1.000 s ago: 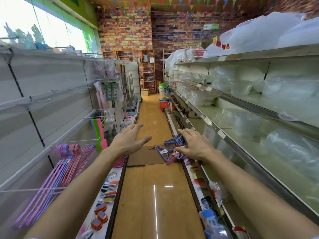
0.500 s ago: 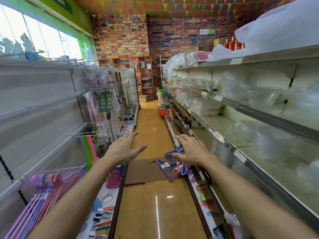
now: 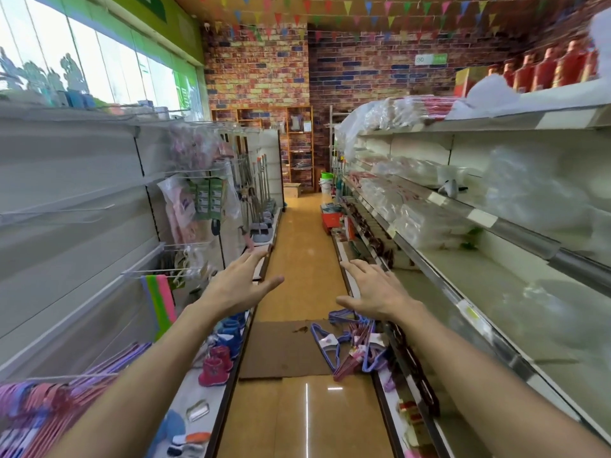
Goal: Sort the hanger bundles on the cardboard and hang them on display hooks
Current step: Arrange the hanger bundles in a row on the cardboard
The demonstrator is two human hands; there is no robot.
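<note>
Hung hangers point(image 3: 43, 408), pink and purple, crowd a hook at 8 o'clock on the left shelving. Above them, at 9 o'clock, green and pink strips point(image 3: 158, 302) hang from a wire hook point(image 3: 165, 274). The left hand point(image 3: 236, 287) is stretched forward over the aisle, fingers spread, holding nothing. Below, at 6 o'clock, the cardboard point(image 3: 281, 350) lies flat on the floor. The hanger bundles point(image 3: 350, 348) lie heaped on its right edge, purple and pink. The right hand point(image 3: 377, 292) hovers just above them, fingers straight and apart, empty. White shelves point(image 3: 496, 223) run along 3 o'clock.
</note>
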